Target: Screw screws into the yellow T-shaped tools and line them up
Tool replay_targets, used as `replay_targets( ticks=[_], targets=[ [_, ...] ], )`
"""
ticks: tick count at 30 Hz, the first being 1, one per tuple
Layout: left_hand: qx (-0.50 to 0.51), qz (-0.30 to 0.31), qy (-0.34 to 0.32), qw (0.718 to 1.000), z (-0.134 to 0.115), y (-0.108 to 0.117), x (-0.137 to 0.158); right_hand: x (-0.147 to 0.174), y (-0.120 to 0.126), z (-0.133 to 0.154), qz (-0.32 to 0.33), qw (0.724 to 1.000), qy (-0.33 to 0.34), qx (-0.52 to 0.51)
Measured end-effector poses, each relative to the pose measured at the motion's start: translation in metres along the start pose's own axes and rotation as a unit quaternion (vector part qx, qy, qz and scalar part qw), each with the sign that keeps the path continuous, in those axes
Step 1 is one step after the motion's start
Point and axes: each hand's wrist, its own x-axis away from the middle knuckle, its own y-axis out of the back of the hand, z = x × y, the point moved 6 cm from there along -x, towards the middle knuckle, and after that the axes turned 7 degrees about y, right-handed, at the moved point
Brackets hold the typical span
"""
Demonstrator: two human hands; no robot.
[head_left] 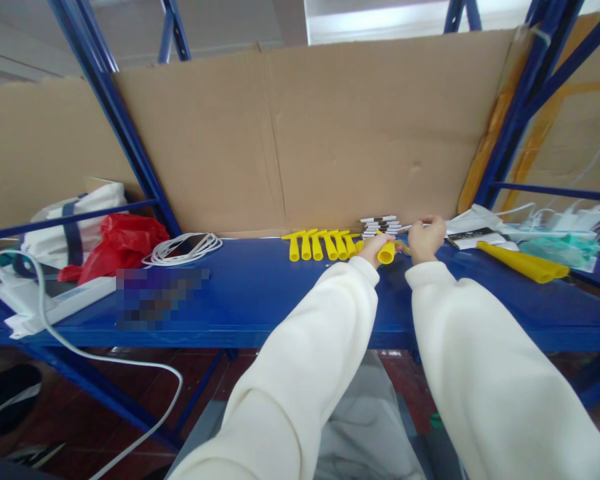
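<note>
My left hand [371, 251] is closed around a yellow plastic piece with a hollow round end [387, 253], which points toward me. Close to its right, my right hand [427, 238] is raised a little with curled fingers; what they pinch, if anything, is hidden. Left of my hands, several yellow T-shaped pieces with hollow round ends [318, 247] lie in a row along the cardboard. Behind my left hand sits a stack of small white and dark packets [380, 227].
The blue shelf top [260, 300] backs onto a cardboard sheet [330, 140]. At right lie yellow cones [525, 263] and a green plastic bag [560, 250]. On the left are a coiled white cable [185, 250], a red bag [125, 243] and a white power strip [75, 303].
</note>
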Motion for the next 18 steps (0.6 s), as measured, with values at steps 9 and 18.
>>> replay_targets(
  ticks=[9, 18],
  targets=[
    [0.04, -0.011, 0.071, 0.997, 0.011, -0.001, -0.004, 0.003, 0.0, 0.003, 0.035, 0.999, -0.023, -0.011],
    [0.014, -0.026, -0.051, 0.998, -0.037, 0.016, 0.02, 0.016, -0.011, 0.011, 0.249, 0.96, 0.011, 0.128]
  ],
)
